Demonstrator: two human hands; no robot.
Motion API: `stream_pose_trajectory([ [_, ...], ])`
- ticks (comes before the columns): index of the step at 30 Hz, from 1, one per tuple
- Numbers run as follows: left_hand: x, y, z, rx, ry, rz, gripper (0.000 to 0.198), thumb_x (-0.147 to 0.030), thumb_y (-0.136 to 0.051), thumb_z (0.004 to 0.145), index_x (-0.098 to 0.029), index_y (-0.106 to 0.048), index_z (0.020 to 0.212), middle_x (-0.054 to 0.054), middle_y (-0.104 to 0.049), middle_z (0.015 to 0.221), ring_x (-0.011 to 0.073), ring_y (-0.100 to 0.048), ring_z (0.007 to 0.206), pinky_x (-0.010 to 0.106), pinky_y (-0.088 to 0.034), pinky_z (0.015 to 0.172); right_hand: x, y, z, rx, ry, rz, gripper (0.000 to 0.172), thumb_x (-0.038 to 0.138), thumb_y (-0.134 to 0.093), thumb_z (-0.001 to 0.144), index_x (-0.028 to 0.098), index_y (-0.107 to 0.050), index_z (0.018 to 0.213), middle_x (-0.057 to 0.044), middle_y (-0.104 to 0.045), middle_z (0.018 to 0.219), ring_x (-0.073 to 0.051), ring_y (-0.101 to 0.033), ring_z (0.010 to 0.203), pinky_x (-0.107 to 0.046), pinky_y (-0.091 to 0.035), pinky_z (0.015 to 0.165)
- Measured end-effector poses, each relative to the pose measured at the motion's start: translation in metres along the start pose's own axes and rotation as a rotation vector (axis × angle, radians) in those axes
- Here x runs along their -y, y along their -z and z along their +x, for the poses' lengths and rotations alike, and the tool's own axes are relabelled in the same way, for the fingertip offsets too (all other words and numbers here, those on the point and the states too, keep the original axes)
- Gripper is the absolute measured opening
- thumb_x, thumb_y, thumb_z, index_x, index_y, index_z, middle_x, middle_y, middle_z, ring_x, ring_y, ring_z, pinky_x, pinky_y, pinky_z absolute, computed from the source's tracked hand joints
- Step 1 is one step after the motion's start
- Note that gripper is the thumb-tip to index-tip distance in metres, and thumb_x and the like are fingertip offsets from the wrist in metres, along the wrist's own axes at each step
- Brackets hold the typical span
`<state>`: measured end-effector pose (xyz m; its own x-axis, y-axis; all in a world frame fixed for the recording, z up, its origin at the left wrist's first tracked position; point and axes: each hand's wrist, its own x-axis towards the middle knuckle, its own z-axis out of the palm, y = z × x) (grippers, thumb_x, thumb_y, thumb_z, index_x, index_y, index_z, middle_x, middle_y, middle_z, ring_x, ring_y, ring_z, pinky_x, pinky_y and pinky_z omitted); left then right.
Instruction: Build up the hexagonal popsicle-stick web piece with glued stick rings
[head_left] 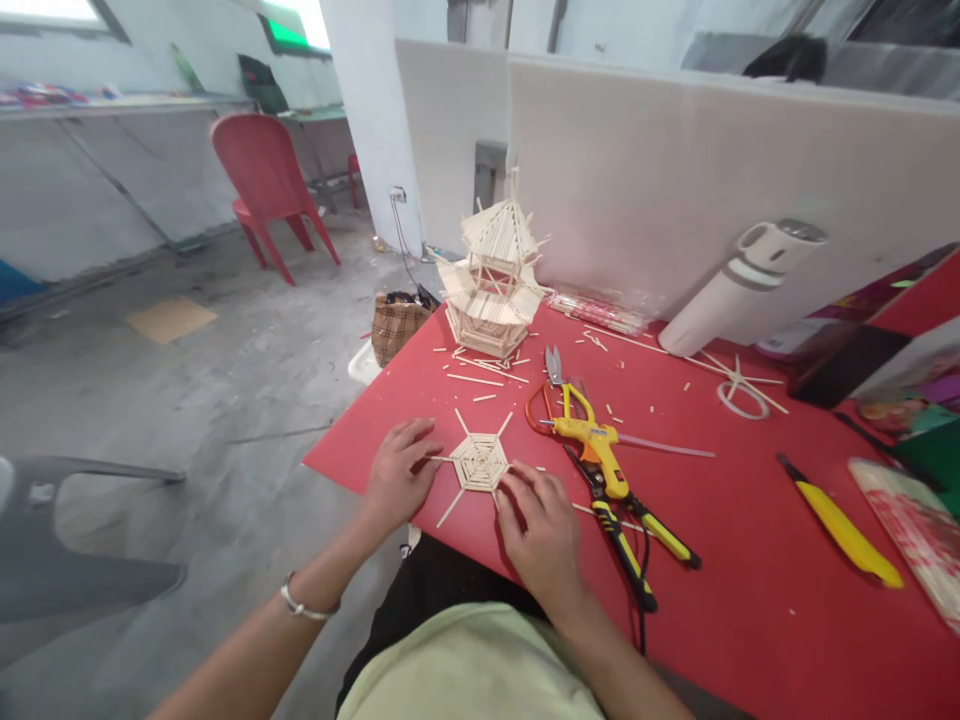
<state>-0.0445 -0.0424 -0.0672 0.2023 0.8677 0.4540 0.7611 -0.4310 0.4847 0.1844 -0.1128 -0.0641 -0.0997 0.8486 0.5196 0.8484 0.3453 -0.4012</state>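
A flat web-shaped piece of thin wooden sticks (481,462) lies on the red tabletop (720,530), with spokes reaching out past its hexagonal rings. At its left, my left hand (403,470) pinches the end of one spoke between thumb and fingers. My right hand (541,520) is at the right side, its thumb and fingertips closed on the edge of the web. Just right of that hand lie a yellow glue gun (592,440) with a glue stick in it, black-and-yellow pliers (619,545) and scissors (553,368).
A pagoda-like stick model (495,285) stands at the table's back corner among loose sticks. Farther right are a white tumbler (724,290), a tape ring (742,400), a yellow cutter (840,525) and packed sticks (911,520). A red chair (262,165) stands on the floor behind.
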Motion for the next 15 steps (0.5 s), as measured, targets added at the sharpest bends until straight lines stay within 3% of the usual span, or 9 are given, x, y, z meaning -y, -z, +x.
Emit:
stream_pose_trajectory([
  [6, 0.006, 0.002, 0.004, -0.022, 0.014, 0.029, 0.017, -0.027, -0.060, 0.086, -0.019, -0.072, 0.077, 0.013, -0.066, 0.125, 0.0292, -0.056, 0.121, 0.049, -0.048, 0.103, -0.006, 0.008, -0.007, 0.139, -0.092, -0.243, 0.036, 0.035, -0.051, 0.096, 0.017, -0.063, 0.125, -0.015, -0.058, 0.136, -0.032, -0.049, 0.125, -0.051, -0.041, 0.102],
  [15, 0.013, 0.005, 0.021, 0.010, 0.007, 0.146, 0.020, -0.027, -0.057, 0.086, -0.020, -0.075, 0.083, 0.011, -0.068, 0.122, 0.0300, -0.057, 0.118, 0.050, -0.047, 0.103, 0.003, 0.010, -0.016, 0.186, -0.033, -0.135, 0.035, 0.035, -0.048, 0.098, 0.022, -0.063, 0.127, -0.008, -0.063, 0.132, -0.028, -0.053, 0.121, -0.047, -0.041, 0.103],
])
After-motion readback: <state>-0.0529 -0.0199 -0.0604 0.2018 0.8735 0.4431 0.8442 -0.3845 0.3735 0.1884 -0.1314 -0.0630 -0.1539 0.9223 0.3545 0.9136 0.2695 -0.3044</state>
